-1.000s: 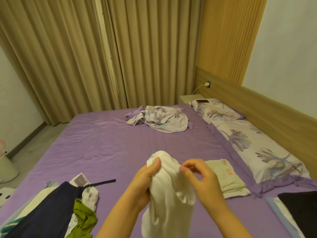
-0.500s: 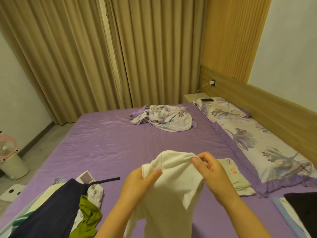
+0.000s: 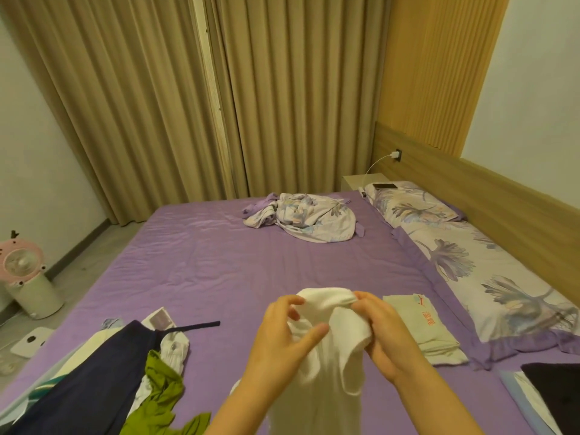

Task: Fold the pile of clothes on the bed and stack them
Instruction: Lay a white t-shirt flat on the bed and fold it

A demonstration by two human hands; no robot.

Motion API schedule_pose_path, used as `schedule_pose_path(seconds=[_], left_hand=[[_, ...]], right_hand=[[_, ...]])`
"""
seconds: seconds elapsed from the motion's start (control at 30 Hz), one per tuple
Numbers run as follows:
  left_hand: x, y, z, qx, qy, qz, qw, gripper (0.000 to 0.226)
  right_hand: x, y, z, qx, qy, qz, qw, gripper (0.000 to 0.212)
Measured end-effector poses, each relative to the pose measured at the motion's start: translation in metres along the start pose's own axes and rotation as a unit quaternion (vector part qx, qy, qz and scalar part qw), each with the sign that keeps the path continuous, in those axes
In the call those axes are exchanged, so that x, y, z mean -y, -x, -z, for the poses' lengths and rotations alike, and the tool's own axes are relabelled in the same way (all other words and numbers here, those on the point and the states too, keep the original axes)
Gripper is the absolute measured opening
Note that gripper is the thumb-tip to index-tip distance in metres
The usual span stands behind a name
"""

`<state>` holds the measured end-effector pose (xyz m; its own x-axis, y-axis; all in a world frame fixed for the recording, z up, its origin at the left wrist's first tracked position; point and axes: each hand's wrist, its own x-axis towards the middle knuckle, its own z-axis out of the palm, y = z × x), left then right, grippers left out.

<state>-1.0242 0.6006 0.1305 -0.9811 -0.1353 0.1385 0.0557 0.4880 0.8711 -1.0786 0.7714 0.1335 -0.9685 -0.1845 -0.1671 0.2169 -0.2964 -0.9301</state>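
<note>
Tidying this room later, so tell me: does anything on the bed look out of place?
A crumpled floral sheet lies bunched near the far edge of the purple bed, and a black phone rests on the floral pillow.

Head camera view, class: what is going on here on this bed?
A person is sorting laundry on a purple bed. Both hands hold up a white garment: the left hand and the right hand each pinch its top edge, and the rest hangs down unfolded. One folded pale garment lies to the right, beside the floral pillows. An unfolded pile of navy, green and white clothes waits at the left.
</note>
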Motion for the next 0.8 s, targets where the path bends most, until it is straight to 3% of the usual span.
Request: schedule_pose_path(seconds=[0.1, 0.17, 0.23, 0.3, 0.37, 0.47, 0.57, 0.8], left_hand=[[0.025, -0.010, 0.018, 0.040, -0.141, 0.077, 0.986, 0.082], [0.040, -0.017, 0.030, 0.091, -0.244, 0.124, 0.957, 0.090], [0.049, -0.023, 0.042, 0.140, -0.319, 0.143, 0.927, 0.072], [0.053, -0.027, 0.051, 0.161, -0.341, 0.144, 0.915, 0.041], [0.054, -0.029, 0.059, 0.128, -0.321, 0.131, 0.929, 0.019], [0.053, -0.025, 0.064, 0.036, -0.109, 0.111, 0.987, 0.019], [0.046, -0.019, 0.062, -0.013, -0.014, 0.086, 0.996, 0.017], [0.032, -0.022, 0.049, -0.085, -0.069, 0.033, 0.993, 0.023]], right_hand=[[0.011, -0.004, 0.029, -0.045, -0.016, -0.004, 0.999, 0.011], [0.015, -0.007, 0.045, -0.047, 0.032, 0.000, 0.998, 0.019], [0.017, -0.010, 0.057, -0.014, 0.138, 0.014, 0.990, 0.018], [0.018, -0.013, 0.071, 0.041, 0.273, 0.013, 0.961, 0.007], [0.015, -0.018, 0.087, 0.076, 0.382, 0.005, 0.921, 0.030], [0.018, -0.021, 0.098, 0.052, 0.462, 0.021, 0.885, 0.011], [0.022, -0.023, 0.107, 0.058, 0.413, 0.021, 0.909, 0.006], [0.018, -0.027, 0.110, 0.087, 0.273, -0.084, 0.954, 0.026]])
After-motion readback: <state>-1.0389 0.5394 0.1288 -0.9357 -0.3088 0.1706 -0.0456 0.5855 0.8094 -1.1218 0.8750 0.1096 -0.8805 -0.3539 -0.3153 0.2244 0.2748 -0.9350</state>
